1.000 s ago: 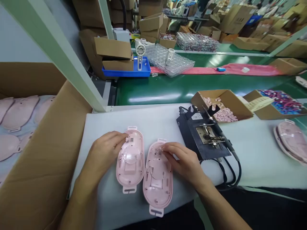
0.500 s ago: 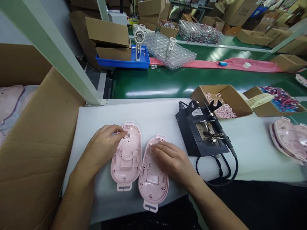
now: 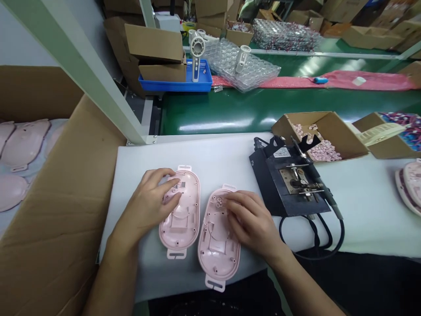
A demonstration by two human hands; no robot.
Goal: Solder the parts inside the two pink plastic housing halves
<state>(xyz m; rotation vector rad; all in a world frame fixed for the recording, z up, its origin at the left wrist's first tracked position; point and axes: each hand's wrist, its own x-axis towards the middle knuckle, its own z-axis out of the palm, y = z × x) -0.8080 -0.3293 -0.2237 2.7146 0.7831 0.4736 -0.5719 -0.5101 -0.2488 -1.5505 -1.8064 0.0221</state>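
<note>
Two pink oval plastic shells lie side by side, hollow side up, on the white mat [image 3: 230, 151]. My left hand [image 3: 149, 204] rests on the upper left edge of the left shell [image 3: 180, 215], fingertips pressing near a small part at its top. My right hand [image 3: 250, 219] lies on the right rim of the right shell [image 3: 215, 243], fingers reaching to small parts near its top. Neither hand lifts a shell.
A black soldering jig [image 3: 291, 182] with cables sits right of my right hand. Behind it are a carton of small pink parts [image 3: 332, 127] and another carton [image 3: 388, 147]. A large cardboard box [image 3: 59, 197] with pink shells stands left. More shells [image 3: 409, 184] lie far right.
The view shifted slightly. My left fingers moved further onto the top of the left shell; my right hand slid a little down the right shell's rim.
</note>
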